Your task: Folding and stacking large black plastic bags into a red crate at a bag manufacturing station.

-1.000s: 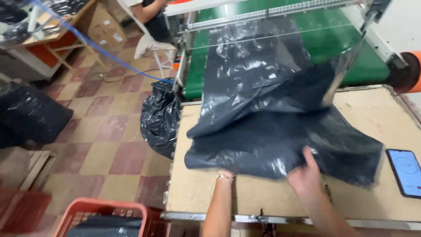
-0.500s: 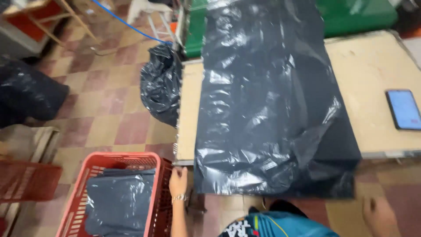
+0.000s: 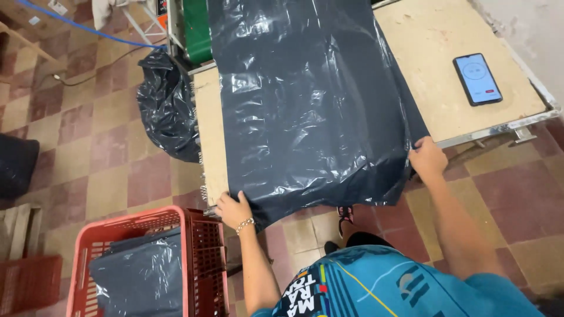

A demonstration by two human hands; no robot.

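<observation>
A plastic sheet (image 3: 305,100) is spread on the desk (image 3: 432,53), a phone (image 3: 477,78) lying to its right; a crate (image 3: 141,264) is set on the floor at left.

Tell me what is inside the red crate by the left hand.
The red crate holds dark grey plastic sheets, folded flat, glossy on top. How many lie stacked, and whether anything sits beneath them, cannot be seen: the top sheet covers it. The left hand grips the black bag.

Floor (image 3: 88,147) of worn red and cream tiles in checker pattern. Plywood-topped table (image 3: 440,70) with metal edge. Pale wall (image 3: 529,23) at upper right. Blue hose (image 3: 88,26) trailing across floor. Wooden pallet (image 3: 17,226) at left.
</observation>
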